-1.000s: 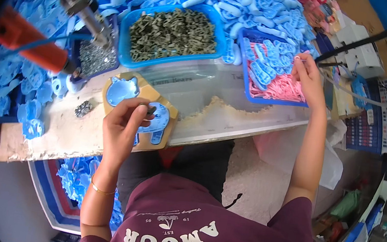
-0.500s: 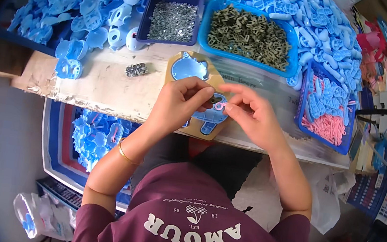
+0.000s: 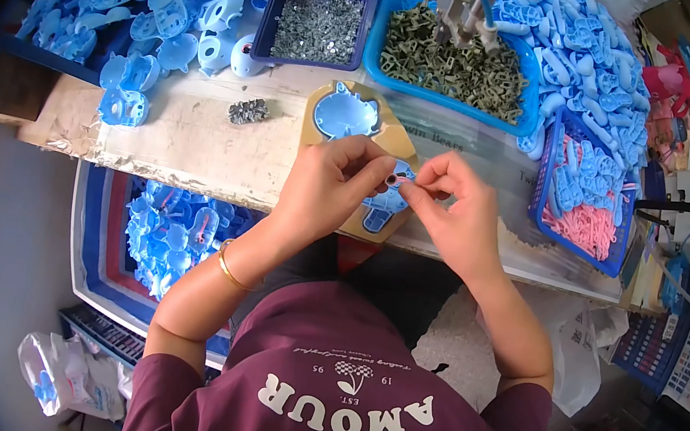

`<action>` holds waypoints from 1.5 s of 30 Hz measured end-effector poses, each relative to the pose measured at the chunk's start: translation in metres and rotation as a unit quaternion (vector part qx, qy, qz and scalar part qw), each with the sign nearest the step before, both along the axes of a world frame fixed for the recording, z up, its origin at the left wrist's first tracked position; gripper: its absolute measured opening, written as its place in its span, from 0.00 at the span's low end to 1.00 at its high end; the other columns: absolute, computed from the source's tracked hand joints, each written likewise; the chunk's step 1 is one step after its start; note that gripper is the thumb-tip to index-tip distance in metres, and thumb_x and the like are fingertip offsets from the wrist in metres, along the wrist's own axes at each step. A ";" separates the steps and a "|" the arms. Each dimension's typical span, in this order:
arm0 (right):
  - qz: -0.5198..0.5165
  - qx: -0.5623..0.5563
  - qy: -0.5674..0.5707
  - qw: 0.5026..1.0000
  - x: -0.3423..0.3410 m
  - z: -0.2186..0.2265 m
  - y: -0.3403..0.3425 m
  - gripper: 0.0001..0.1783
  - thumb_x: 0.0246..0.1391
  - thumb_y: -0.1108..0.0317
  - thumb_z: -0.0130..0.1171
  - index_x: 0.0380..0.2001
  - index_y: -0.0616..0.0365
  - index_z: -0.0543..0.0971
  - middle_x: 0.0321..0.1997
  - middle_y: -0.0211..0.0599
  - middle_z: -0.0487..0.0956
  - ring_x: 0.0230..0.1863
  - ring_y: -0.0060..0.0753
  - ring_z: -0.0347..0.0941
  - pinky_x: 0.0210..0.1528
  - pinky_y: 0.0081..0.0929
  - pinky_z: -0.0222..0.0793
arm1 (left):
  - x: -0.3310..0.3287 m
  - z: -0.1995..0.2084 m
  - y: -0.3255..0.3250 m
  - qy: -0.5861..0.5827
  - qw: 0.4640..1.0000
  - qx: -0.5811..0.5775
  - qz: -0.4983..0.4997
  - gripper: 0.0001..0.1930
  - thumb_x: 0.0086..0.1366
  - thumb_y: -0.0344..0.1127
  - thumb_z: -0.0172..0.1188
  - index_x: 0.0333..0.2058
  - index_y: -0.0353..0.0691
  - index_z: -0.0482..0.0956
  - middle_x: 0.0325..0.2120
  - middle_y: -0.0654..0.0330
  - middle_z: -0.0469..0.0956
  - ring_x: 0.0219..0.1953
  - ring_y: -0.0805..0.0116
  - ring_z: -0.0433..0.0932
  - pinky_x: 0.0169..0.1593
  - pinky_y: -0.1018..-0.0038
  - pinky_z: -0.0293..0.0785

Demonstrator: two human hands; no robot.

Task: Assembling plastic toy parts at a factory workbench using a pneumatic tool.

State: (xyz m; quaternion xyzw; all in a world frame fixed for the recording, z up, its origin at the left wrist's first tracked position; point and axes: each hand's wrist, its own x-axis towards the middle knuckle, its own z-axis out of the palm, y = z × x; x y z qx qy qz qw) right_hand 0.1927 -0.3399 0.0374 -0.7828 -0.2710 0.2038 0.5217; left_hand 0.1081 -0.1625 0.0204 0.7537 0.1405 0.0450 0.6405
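A second ago the right hand point(image 3: 457, 218) was over at the blue basket point(image 3: 541, 186) of pink and light-blue parts; now it meets the left hand point(image 3: 328, 182) above the tan block point(image 3: 396, 140) on the table point(image 3: 199, 124). Half a second ago a pink ring showed plainly between the fingers; now the two small parts sit closer and less of the pink is visible. The dark piece point(image 3: 392, 181) looks small and rounded, with the pink piece point(image 3: 403, 179) right against it; whether they are joined cannot be told. Both are just above the light-blue body shell point(image 3: 377, 218) in the block, near the rounded blue half-shell point(image 3: 345, 119). The hands are nearly closed at the fingertips: the left pinches the dark piece between thumb and forefinger, the right pinches the pink piece, its other fingers loosely curled
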 end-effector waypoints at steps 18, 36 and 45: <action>0.101 -0.088 -0.339 0.931 0.001 -0.016 0.037 0.06 0.47 0.65 0.71 0.29 0.52 0.86 0.28 0.30 0.81 0.32 0.37 0.78 0.36 0.35 0.72 | -0.016 0.010 0.054 -0.051 0.987 0.128 0.076 0.15 0.76 0.38 0.54 0.50 0.35 0.83 0.35 0.57 0.86 0.33 0.75 0.83 0.34 0.77 0.78; 0.208 -0.160 -0.345 0.901 0.013 -0.028 0.070 0.06 0.42 0.68 0.70 0.26 0.56 0.85 0.30 0.34 0.80 0.40 0.43 0.74 0.43 0.42 0.69 | -0.040 -0.024 0.059 -0.199 0.860 0.457 -0.110 0.16 0.59 0.36 0.67 0.46 0.43 0.82 0.51 0.60 0.79 0.59 0.54 0.73 0.62 0.58 0.70; 0.091 -0.163 -0.317 0.930 0.001 -0.025 0.024 0.05 0.47 0.68 0.69 0.28 0.54 0.82 0.26 0.33 0.78 0.34 0.41 0.77 0.36 0.39 0.72 | -0.040 -0.032 0.055 -0.188 0.835 0.495 -0.152 0.20 0.59 0.39 0.67 0.51 0.46 0.80 0.57 0.60 0.75 0.65 0.53 0.68 0.70 0.54 0.62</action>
